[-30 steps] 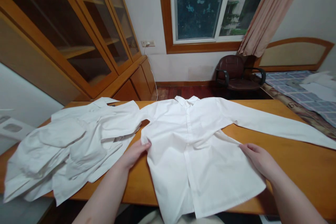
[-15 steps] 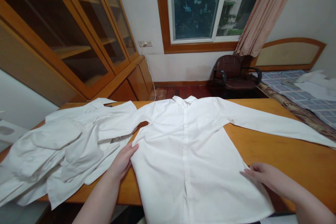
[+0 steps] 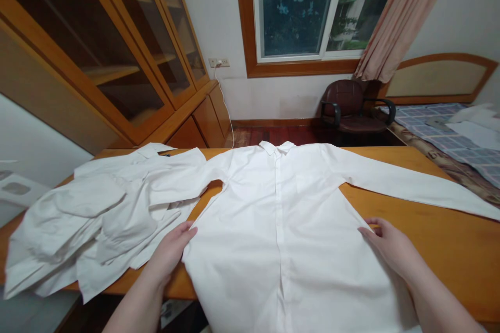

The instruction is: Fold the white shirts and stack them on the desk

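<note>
A white button-up shirt (image 3: pixel 250 229) lies face up, its collar at the table's far edge and its hem toward me, running out of view at the bottom. My left hand (image 3: pixel 175 244) pinches the shirt's left side edge between thumb and fingers. On the opposite side edge, my right hand (image 3: pixel 385 239) grips the cloth the same way. The right-hand sleeve stretches out flat across the wooden table (image 3: pixel 441 255). The other sleeve reaches over a heap of white garments (image 3: pixel 105 213) at the left.
Behind the table stand a glass-door cabinet (image 3: pixel 128 62) at left and a brown armchair (image 3: pixel 347 106). A bed (image 3: pixel 461 125) with a checked cover is at right. A white cord (image 3: pixel 224 104) hangs from the wall socket. The heap overhangs the table's near edge.
My left hand has moved left and slightly nearer, drawing the shirt's side outward. My right hand has shifted up along its edge. The shirt's lower body looks wider and tauter.
</note>
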Demonstrator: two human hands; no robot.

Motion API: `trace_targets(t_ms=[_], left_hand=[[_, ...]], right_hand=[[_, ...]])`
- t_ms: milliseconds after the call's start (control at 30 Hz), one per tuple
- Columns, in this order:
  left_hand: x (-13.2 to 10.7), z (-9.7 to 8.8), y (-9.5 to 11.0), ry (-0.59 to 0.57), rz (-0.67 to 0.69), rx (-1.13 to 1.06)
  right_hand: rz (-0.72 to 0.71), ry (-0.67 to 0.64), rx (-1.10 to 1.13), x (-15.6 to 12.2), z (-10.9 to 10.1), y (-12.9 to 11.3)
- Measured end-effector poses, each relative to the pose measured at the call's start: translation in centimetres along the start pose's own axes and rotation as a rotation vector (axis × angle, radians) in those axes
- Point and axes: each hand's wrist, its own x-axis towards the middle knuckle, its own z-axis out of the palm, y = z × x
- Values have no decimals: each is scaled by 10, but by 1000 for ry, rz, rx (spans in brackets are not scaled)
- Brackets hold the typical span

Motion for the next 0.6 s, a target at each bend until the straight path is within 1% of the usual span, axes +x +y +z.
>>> trace_targets(t_ms=[33,67,100,133,200,233,267,333,367,400,467,533,600], left_hand=[[-4,0,-5,44,29,-82],[-8,0,-11,62,61,-149],[-13,1,-16,45,90,-186],[-17,2,-21,4,111,-181],[-24,3,-28,-88,138,-45],[-26,3,-30,-108,147,61],[-27,2,-31,-103,159,162],[-27,-2,-27,-57,179,275],[-27,-5,-23,-32,186,259],[-27,-7,-19,-6,188,196],[-27,-11,-9,59,176,-3],[-28,-12,-2,185,176,-200],[-30,-12,1,298,206,-333]], right_hand=[[8,-23,31,-3,-2,6],[7,-54,73,-6,-3,12],[0,-88,127,-10,-3,18],[-12,-126,187,-13,-3,22],[-44,-186,300,-18,-1,29],[-55,-193,341,-20,0,31],[-64,-184,372,-22,0,32],[-86,-138,448,-24,-1,32],[-100,-113,509,-25,-3,31],[-111,-86,582,-27,-5,31],[-113,-7,731,-29,-9,31],[-100,129,830,-30,-11,33],[-118,265,842,-31,-11,36]])
